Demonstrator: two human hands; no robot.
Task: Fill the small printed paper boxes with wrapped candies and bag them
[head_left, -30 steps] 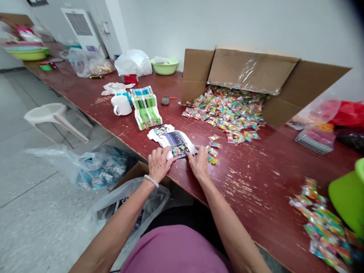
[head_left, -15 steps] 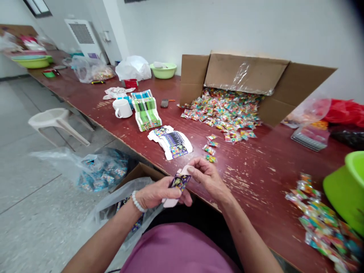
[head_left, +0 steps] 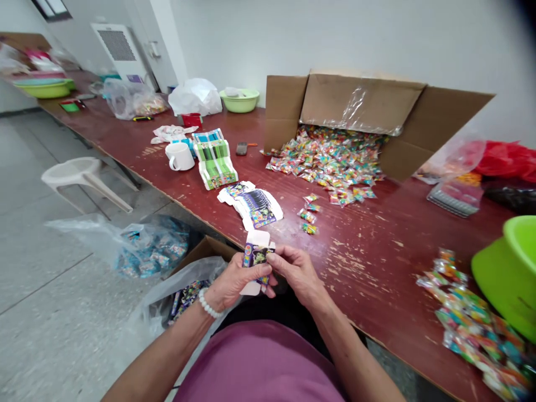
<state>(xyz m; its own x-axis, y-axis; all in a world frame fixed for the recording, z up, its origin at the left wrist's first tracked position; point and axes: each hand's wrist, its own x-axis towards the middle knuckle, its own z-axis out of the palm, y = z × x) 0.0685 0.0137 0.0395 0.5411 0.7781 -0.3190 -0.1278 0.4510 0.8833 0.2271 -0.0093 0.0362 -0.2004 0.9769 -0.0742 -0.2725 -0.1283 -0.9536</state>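
Mug (head_left: 180, 156) upright on the table (head_left: 364, 268), just beside the green cartons (head_left: 215, 162). Left hand (head_left: 234, 282), bracelet at its wrist, grips the small box (head_left: 258, 255) between thumb and fingers, just off the table's near edge; its end flaps stand open. Flat purple cartons (head_left: 259, 206) lie on the table beyond it. Right hand (head_left: 297, 273) has thumb and fingertips closed at the box's right side. Four candy packets (head_left: 309, 216) lie near the flat cartons; the candy pile (head_left: 330, 159) spills from the big box (head_left: 362, 103).
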